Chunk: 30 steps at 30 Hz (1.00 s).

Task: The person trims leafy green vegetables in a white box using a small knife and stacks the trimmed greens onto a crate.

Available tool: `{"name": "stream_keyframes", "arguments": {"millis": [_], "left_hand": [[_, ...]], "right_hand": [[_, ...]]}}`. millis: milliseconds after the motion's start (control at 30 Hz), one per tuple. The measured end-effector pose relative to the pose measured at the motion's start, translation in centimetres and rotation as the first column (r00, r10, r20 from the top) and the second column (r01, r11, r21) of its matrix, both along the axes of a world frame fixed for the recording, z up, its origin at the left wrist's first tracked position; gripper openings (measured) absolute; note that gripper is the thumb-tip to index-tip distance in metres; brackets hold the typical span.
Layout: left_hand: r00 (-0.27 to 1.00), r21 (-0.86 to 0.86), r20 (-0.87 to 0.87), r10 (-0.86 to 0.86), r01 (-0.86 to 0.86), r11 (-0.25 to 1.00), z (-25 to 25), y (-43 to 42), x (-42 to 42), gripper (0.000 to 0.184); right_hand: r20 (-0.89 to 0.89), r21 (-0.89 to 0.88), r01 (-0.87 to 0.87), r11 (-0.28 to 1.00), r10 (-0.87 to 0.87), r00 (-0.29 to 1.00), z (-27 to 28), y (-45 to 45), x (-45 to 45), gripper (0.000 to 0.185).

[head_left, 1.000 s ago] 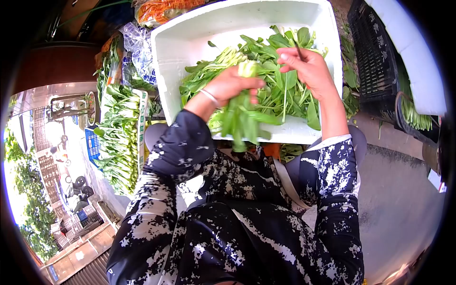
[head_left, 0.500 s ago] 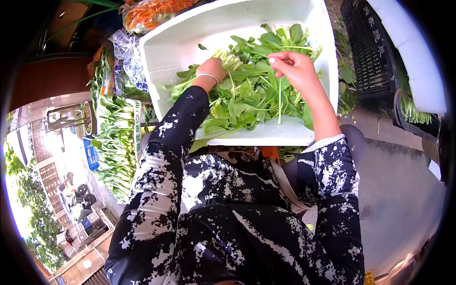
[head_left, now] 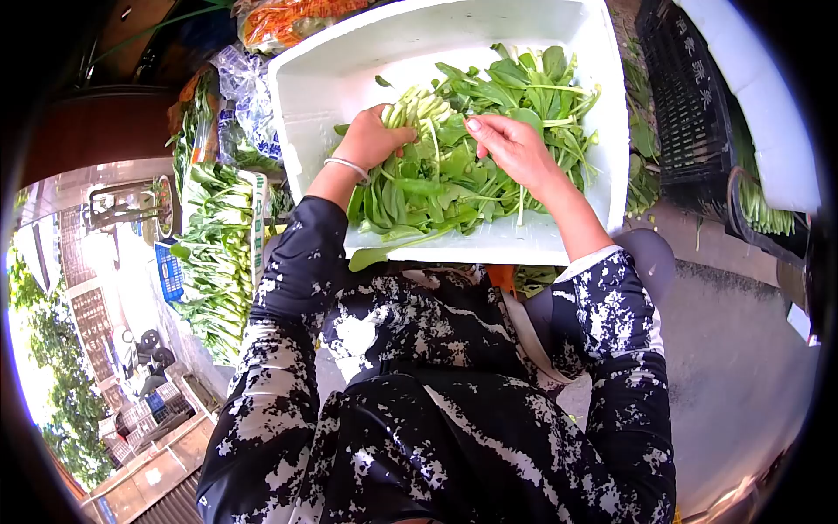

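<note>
A white foam box in front of me holds a loose heap of leafy greens with pale stems. My left hand, with a band at the wrist, is closed around a bunch of greens; the cut stem ends point up and the leaves hang below. Just to its right, my right hand has thumb and forefinger pinched together beside the bunch. What lies in that pinch is too small to make out. A thin pale stem hangs below the right hand.
Bundled long greens lie to the left, near a blue crate. Clear plastic bags sit against the box's left side. A black crate stands at the right, with more greens beside it.
My left hand has turned and drawn slightly back toward me, still holding the bunch. My right hand has moved left and down, closer to the bunch.
</note>
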<state>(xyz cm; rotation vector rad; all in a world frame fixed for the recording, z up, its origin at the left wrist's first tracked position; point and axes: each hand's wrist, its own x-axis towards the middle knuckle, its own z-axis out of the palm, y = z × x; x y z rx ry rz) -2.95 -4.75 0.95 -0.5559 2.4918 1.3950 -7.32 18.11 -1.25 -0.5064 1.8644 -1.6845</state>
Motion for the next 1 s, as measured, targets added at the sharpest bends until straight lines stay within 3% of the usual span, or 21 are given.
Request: {"name": "stream_keyframes", "arguments": {"millis": [100, 167, 233, 267, 467, 567, 667, 767, 800, 833, 900, 933, 1000], "left_hand": [[0.999, -0.141, 0.036, -0.034, 0.038, 0.989, 0.1, 0.1, 0.7, 0.027], [1.000, -0.050, 0.028, -0.014, 0.015, 0.999, 0.6, 1.0, 1.2, 0.029], [0.999, 0.195, 0.022, -0.043, 0.038, 0.980, 1.1, 2.1, 1.5, 0.032], [0.998, 0.237, 0.032, -0.061, 0.051, 0.970, 1.0, 2.3, 1.6, 0.034], [0.987, 0.277, 0.062, -0.149, 0.126, 0.953, 2.0, 3.6, 1.7, 0.029], [0.984, 0.284, 0.114, -0.139, 0.102, 0.953, 2.8, 2.3, 2.2, 0.028], [0.994, 0.183, 0.067, -0.084, 0.071, 0.981, 3.6, -0.7, 2.8, 0.031], [0.985, -0.229, 0.041, -0.165, 0.170, 0.958, 3.6, -4.5, 2.2, 0.027], [0.964, -0.444, 0.018, -0.266, 0.246, 0.861, 3.8, -5.0, 1.8, 0.030], [0.964, -0.444, 0.016, -0.266, 0.245, 0.862, 3.5, -5.0, 1.3, 0.030], [0.943, -0.594, 0.170, -0.285, 0.329, 0.734, 2.6, -4.3, 0.1, 0.033], [0.954, -0.562, 0.159, -0.255, 0.300, 0.771, 1.5, -3.2, -0.4, 0.035], [0.916, -0.681, 0.326, -0.233, 0.398, 0.614, -1.1, -1.6, -1.8, 0.044]], "right_hand": [[0.044, 0.005, -0.028, 1.000, 0.028, 0.999, 0.0, -0.2, 0.2, 0.048], [0.067, -0.076, -0.010, 0.997, 0.015, 0.998, -1.3, -0.4, 0.5, 0.042], [0.064, -0.103, -0.048, 0.993, 0.055, 0.996, -1.0, -0.5, 0.6, 0.042], [0.078, -0.124, -0.063, 0.990, 0.073, 0.994, -0.8, -0.6, 0.8, 0.043], [0.187, -0.233, -0.052, 0.971, 0.097, 0.978, -0.8, -0.8, 1.0, 0.041], [0.200, -0.080, 0.007, 0.997, 0.009, 0.980, 0.1, 0.1, -0.1, 0.037], [0.374, -0.161, 0.319, 0.934, -0.242, 0.896, 0.2, 0.7, -0.9, 0.035], [0.422, -0.083, 0.458, 0.885, -0.385, 0.821, 0.5, 0.5, -1.0, 0.035], [0.413, -0.090, 0.458, 0.884, -0.385, 0.825, 0.2, 0.4, -1.0, 0.032], [0.411, -0.090, 0.457, 0.885, -0.385, 0.826, 0.0, 0.4, -1.0, 0.032], [0.363, -0.097, 0.344, 0.934, -0.288, 0.886, -0.4, 0.4, -1.1, 0.031], [0.363, -0.096, 0.341, 0.935, -0.286, 0.887, -0.8, 0.4, -1.1, 0.031], [0.346, -0.091, 0.301, 0.949, -0.253, 0.903, -1.3, 0.5, -1.4, 0.031]]}}
